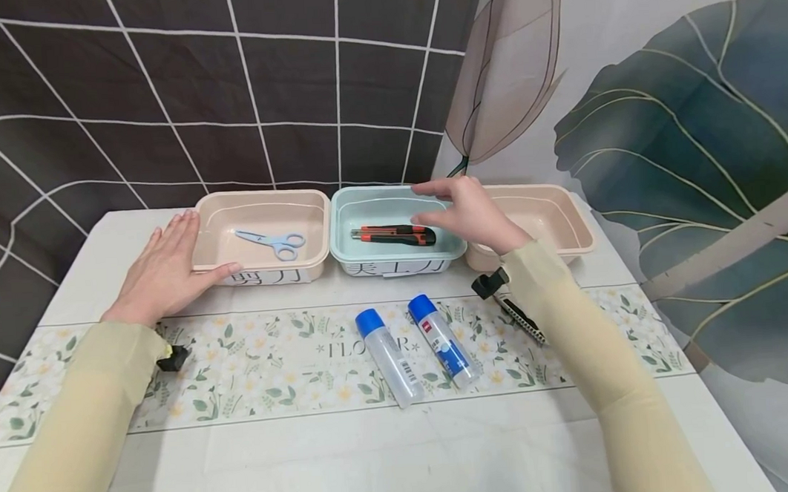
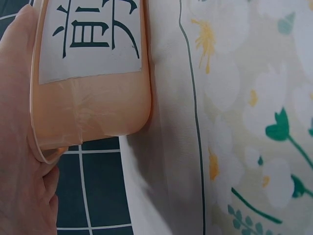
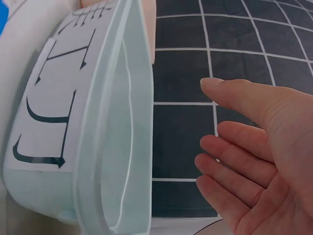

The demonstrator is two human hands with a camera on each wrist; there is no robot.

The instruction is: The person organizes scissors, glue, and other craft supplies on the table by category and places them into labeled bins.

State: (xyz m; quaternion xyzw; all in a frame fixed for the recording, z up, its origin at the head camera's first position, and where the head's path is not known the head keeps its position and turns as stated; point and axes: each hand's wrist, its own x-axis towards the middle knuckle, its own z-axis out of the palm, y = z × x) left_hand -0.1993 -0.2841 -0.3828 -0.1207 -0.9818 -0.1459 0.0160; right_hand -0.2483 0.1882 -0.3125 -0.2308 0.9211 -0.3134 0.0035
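My left hand [image 1: 168, 269] rests along the left end of a pink plastic bin [image 1: 210, 248], its thumb lying over the front rim. Inside that bin is a pair of light blue scissors [image 1: 280, 243]. In the left wrist view the fingers [image 2: 46, 188] reach past the bin's edge. Over the right end of the pale blue bin [image 1: 365, 203], my right hand [image 1: 469, 211] hovers with thumb and fingers apart, holding nothing. Red-and-black utility knives [image 1: 396, 235] lie in this middle bin. The right wrist view has the empty hand [image 3: 259, 156] beside the bin's wall.
A second pink bin [image 1: 567, 222] stands at the right, partly behind my right hand. In front lie a plain clear bottle [image 1: 393, 361] and a labelled one [image 1: 444, 344], both blue-capped. A narrow dark thing with a dotted pale edge [image 1: 521, 319] shows beside the right forearm.
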